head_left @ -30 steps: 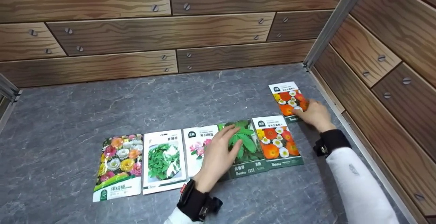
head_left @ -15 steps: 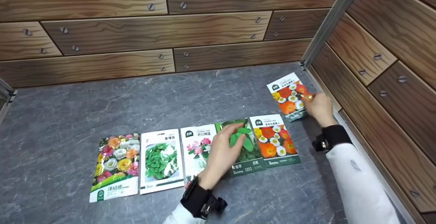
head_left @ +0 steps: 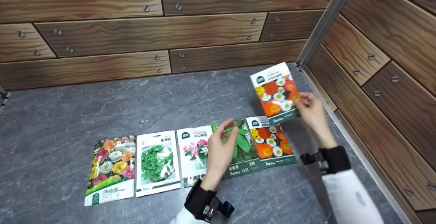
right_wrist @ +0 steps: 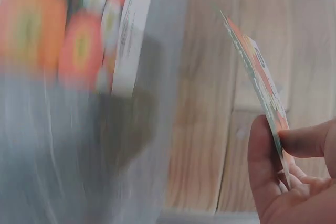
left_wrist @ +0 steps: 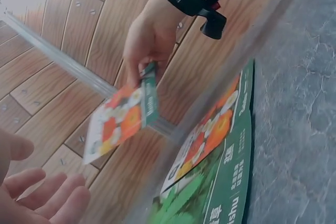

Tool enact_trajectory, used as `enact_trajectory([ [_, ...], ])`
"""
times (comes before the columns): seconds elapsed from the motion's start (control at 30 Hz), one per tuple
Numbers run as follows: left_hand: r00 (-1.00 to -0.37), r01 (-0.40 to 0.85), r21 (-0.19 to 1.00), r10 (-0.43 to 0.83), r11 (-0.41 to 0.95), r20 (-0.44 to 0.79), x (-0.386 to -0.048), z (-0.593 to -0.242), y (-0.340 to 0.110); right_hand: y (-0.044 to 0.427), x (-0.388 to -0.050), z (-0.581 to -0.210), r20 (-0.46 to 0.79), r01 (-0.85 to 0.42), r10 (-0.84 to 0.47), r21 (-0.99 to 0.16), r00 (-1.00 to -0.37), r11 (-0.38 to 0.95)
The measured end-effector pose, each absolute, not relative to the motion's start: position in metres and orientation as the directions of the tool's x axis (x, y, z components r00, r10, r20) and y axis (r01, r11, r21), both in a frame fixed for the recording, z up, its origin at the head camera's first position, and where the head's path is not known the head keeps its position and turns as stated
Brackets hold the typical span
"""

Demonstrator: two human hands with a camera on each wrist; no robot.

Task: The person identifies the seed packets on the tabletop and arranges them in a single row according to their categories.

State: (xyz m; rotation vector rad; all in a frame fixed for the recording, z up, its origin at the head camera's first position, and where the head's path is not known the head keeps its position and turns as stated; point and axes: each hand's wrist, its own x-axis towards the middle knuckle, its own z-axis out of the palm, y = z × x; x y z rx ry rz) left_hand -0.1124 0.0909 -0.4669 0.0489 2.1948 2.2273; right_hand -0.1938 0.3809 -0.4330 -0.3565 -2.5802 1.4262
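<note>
Between thumb and fingers, my right hand (head_left: 311,113) pinches a seed packet (head_left: 277,96) printed with orange and white flowers, gripping its right edge. The packet is tilted and raised off the table; the right wrist view shows it nearly edge-on. Beneath its lower edge lies a matching orange-flower packet (head_left: 272,147), its top partly covered. My left hand (head_left: 219,152) hovers with loosely bent fingers and holds nothing. It is over the green-leaf packet (head_left: 243,144) and hides part of the pink-flower packet (head_left: 194,149). The left wrist view shows its fingers (left_wrist: 68,198) apart from any packet.
Left along the same row lie a white packet with green leaves (head_left: 156,164) and a multicoloured-flower packet (head_left: 114,161). All rest on a grey marbled tabletop (head_left: 129,108). Wood-patterned walls rise at the back (head_left: 218,29) and at the right (head_left: 374,67).
My right hand has lifted the orange-flower packet from the table at the back right and moved it left, above the row. My left hand has risen slightly off the green-leaf packet.
</note>
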Motion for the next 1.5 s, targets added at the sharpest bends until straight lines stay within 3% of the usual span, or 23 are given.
enact_trajectory([
  [0.37, -0.999, -0.042, 0.997, 0.003, -0.064, -0.042, -0.111, -0.468, 0.091, 0.303, -0.148, -0.434, -0.093, 0.116, 0.137, -0.979, -0.986, 0.17],
  [0.53, -0.998, -0.042, 0.994, -0.037, -0.104, -0.047, -0.111, -0.467, 0.088, 0.289, -0.137, -0.436, -0.124, 0.129, 0.056, -0.986, -0.991, 0.105],
  [0.77, -0.995, -0.007, 0.995, -0.094, -0.098, -0.016, -0.113, -0.465, 0.084, 0.285, -0.131, -0.436, -0.146, 0.139, -0.028, -0.977, -0.989, 0.162],
  [0.97, -0.999, 0.005, 0.996, -0.053, -0.085, 0.001, -0.111, -0.468, 0.084, 0.29, -0.133, -0.434, -0.087, 0.1, 0.056, -0.95, -0.995, 0.295],
  [1.5, -0.999, -0.018, 1.0, 0.034, -0.003, -0.017, -0.104, -0.474, 0.098, 0.309, -0.137, -0.434, -0.114, 0.146, 0.11, -0.922, -0.987, 0.357],
])
